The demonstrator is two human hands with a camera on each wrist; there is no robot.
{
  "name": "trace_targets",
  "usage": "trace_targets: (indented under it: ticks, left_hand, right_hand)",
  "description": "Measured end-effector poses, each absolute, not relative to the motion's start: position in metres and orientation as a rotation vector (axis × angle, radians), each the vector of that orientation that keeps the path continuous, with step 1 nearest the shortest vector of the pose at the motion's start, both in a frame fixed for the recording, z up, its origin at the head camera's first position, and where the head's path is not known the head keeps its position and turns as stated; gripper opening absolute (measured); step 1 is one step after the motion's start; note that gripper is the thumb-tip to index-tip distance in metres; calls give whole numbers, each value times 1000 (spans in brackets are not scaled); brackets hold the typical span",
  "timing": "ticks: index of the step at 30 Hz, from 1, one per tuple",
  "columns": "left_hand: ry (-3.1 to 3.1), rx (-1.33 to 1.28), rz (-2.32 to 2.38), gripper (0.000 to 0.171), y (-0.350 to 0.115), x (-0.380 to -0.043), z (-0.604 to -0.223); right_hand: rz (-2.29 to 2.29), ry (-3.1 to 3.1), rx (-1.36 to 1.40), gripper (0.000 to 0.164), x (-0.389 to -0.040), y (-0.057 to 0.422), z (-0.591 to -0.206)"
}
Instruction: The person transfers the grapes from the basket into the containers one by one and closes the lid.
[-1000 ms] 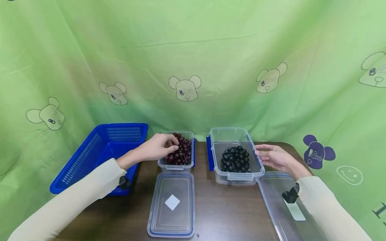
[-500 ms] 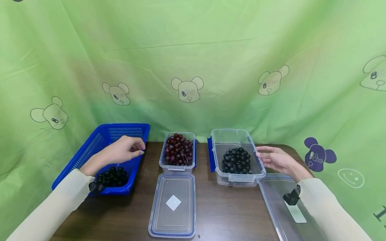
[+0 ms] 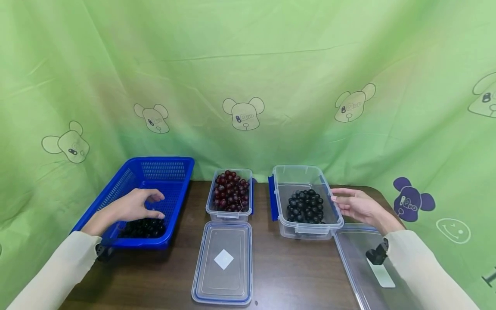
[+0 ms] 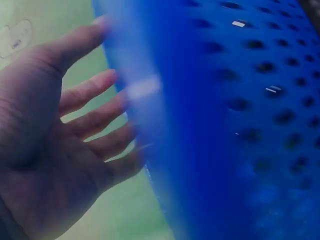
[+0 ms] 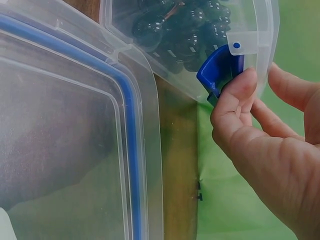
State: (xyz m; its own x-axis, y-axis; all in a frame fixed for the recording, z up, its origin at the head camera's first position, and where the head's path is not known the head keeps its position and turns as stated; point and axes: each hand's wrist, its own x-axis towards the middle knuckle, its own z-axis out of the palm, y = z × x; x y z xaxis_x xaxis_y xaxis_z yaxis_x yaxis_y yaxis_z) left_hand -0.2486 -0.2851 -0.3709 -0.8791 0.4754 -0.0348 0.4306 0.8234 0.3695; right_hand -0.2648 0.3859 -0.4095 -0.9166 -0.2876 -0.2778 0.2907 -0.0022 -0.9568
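Left hand (image 3: 133,206) empty, fingers spread above dark grapes (image 3: 144,229) in the blue basket (image 3: 166,169) towards the desk's (image 3: 275,275) left edge; pinching berries instead of stem could shed some. Right hand (image 3: 358,206) at the blue latch (image 5: 220,70) of the clear container (image 3: 298,174) near the far right corner, black bunch (image 3: 306,206) inside; whether gripping or only touching, cannot tell. A careless tug there might skew the container over the larger lid (image 3: 348,247) beside it.
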Motion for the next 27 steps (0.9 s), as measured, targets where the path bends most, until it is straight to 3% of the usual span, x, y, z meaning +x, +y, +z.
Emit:
trace_targets:
  ticks: [14, 27]
  left_hand:
    - [2799, 651, 539, 89, -307, -230, -389]
    - [2705, 596, 560, 87, -312, -226, -399]
  right_hand:
    - [-1973, 1895, 1, 24, -265, 386, -410]
    - [-1982, 1878, -1, 24, -265, 387, -411]
